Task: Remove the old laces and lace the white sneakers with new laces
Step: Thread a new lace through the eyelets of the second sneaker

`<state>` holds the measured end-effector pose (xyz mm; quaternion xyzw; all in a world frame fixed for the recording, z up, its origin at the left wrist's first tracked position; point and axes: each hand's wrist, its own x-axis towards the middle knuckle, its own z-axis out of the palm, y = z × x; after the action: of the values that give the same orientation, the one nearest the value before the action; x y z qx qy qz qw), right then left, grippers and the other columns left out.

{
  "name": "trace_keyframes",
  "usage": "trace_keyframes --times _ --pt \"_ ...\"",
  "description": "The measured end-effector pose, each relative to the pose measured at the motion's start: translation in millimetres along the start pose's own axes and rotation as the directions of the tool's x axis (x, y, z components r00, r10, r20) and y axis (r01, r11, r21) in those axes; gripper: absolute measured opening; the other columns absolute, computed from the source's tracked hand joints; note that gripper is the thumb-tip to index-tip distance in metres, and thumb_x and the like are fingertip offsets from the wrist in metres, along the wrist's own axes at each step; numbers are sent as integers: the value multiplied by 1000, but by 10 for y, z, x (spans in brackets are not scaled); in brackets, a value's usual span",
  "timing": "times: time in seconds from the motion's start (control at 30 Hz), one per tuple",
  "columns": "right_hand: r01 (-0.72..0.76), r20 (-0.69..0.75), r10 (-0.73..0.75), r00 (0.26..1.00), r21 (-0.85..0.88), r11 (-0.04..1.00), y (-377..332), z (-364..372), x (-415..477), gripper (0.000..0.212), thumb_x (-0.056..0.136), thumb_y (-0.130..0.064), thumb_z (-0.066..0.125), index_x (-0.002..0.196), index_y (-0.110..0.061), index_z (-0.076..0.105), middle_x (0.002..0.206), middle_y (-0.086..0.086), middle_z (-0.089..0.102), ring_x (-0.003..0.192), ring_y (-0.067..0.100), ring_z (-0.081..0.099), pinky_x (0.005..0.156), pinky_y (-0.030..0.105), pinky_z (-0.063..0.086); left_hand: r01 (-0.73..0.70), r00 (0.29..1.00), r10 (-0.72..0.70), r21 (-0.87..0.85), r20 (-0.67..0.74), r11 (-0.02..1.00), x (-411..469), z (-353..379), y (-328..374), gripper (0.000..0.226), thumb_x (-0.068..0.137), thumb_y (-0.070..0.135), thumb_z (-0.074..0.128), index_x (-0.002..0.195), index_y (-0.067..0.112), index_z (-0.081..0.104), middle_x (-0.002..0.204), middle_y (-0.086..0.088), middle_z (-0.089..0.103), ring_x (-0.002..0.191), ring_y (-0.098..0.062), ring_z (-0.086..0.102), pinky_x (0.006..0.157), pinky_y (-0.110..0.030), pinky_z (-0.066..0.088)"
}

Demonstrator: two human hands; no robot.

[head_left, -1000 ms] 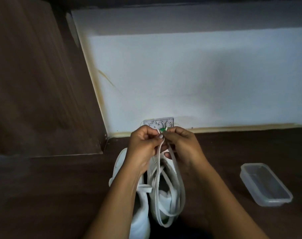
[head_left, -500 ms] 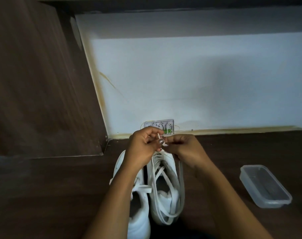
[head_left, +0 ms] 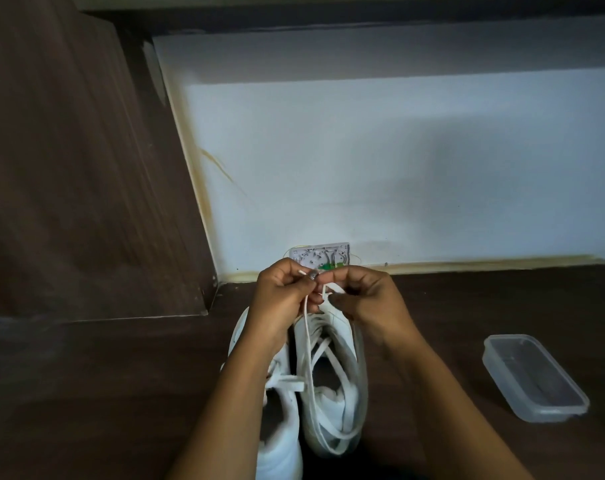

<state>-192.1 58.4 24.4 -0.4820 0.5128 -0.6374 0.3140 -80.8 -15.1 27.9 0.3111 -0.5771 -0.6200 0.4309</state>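
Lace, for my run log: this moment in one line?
left hand: pinches lace | right hand: pinches lace | lace: hangs over sneakers

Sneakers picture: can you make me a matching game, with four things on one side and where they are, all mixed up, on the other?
Things
1. clear plastic container
2. small wall plate
3. white lace
4. white sneakers

Places
A. pinched by the left hand and the right hand
B. low on the white wall, just behind the hands
C. side by side on the dark wooden surface, below the hands
D. alone, off to the right of the shoes

Pairs: 1-D, 2-B, 3-A, 4-C
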Motion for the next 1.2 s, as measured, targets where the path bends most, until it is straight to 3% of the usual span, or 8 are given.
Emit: trace_keyframes --times 0.27,0.4,0.57,0.67,0.77,0.87,1.0,1.2 --pt "-159 -226 220 949 261 952 130 79 54 8 87 0 59 79 -3 59 88 21 65 78 27 60 75 42 50 226 970 -243 -408 10 885 -18 23 48 24 92 -6 45 72 8 47 76 -10 71 71 -22 68 75 -39 53" --pt "-212 -334 429 839 525 824 32 -3 45 21 94 5 43 79 -9 48 77 13 61 69 26 59 69 38 50 199 949 -309 -644 -62 739 59 -102 30 25 97 -2 36 76 8 45 53 -6 56 41 -13 54 61 -37 58" --pt "-136 -332 473 816 686 715 -10 -32 54 23 99 0 33 86 -8 51 58 5 40 42 13 40 53 29 48 -12 998 30 300 -53 954 11 -146 25 14 90 9 59 79 19 59 58 3 41 42 -2 35 44 -16 34" --pt "-200 -368 373 852 430 880 -9 -100 40 22 97 -1 40 91 -10 60 53 -3 36 34 4 26 35 17 23 -187 968 -10 750 250 634 -19 -235 12 3 81 33 71 79 34 69 80 20 64 81 4 60 81 -21 47" --pt "-102 -239 70 969 -122 987 -4 -204 -15 27 82 9 53 90 -16 63 47 -12 51 39 -1 40 43 17 34 -226 969 -40 937 245 265 -56 -277 58 10 75 49 70 81 40 71 79 21 66 86 -3 63 80 -23 49" --pt "53 50 -25 998 -695 717 68 -290 -27 38 67 8 59 88 -21 70 77 1 60 70 13 55 63 26 41 -218 976 52 965 213 148 -45 -330 92 18 79 49 68 79 31 70 79 13 66 84 -8 62 77 -25 48" --pt "221 244 -9 970 -863 454 173 -361 -28 25 68 -13 68 88 -28 72 81 -4 68 80 22 59 73 27 44 -133 974 -143 951 178 278 -2 -459 41 24 67 47 80 70 25 72 77 7 67 76 -15 64 76 -32 53" --pt "62 65 -4 998 -926 372 152 -454 -34 17 77 -30 72 93 -26 70 90 -7 72 94 19 58 73 29 45 147 989 29 968 -144 -201 -53 -451 40 21 86 33 56 103 24 64 116 3 61 114 -22 51 94 -44 30"
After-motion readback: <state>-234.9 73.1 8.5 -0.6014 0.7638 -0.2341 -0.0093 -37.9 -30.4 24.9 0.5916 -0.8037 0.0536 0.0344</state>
